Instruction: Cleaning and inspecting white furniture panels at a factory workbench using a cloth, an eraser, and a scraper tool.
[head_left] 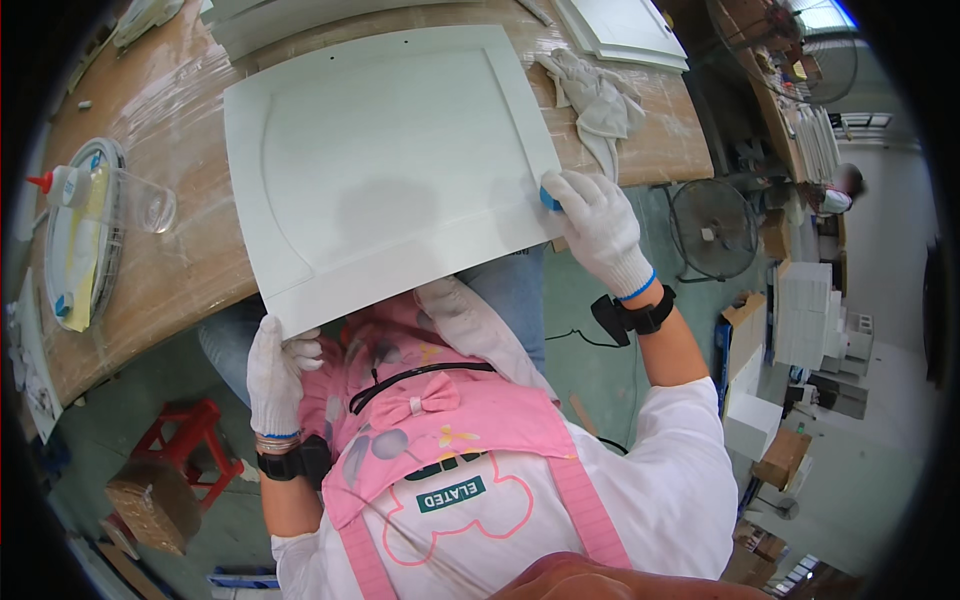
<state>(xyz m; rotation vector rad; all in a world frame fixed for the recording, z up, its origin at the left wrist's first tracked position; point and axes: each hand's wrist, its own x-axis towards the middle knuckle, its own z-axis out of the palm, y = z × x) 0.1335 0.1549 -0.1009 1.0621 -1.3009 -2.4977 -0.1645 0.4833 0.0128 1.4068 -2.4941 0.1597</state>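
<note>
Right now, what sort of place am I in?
Probably a workshop: a white recessed panel overhangs the edge of a film-covered worktable, more white panels are stacked beyond it, and a floor fan stands to the right.

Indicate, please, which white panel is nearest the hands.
The white panel with left hand and right hand at its edges; other white panels lie farther back.

Lettered green label (451,494) on shirt (625,478)

Left on table (190,115): red-tipped bottle (70,187), oval tray (68,235) with yellow sheet (88,262), clear cup (156,210) just beside. Far right of table: crumpled pale cloth (600,100). Near left, floor: red stool (205,448), brown carton (152,503) by it. Right: round fan (709,234); beyond, stacked white boxes (803,310), another person (836,200).
</note>
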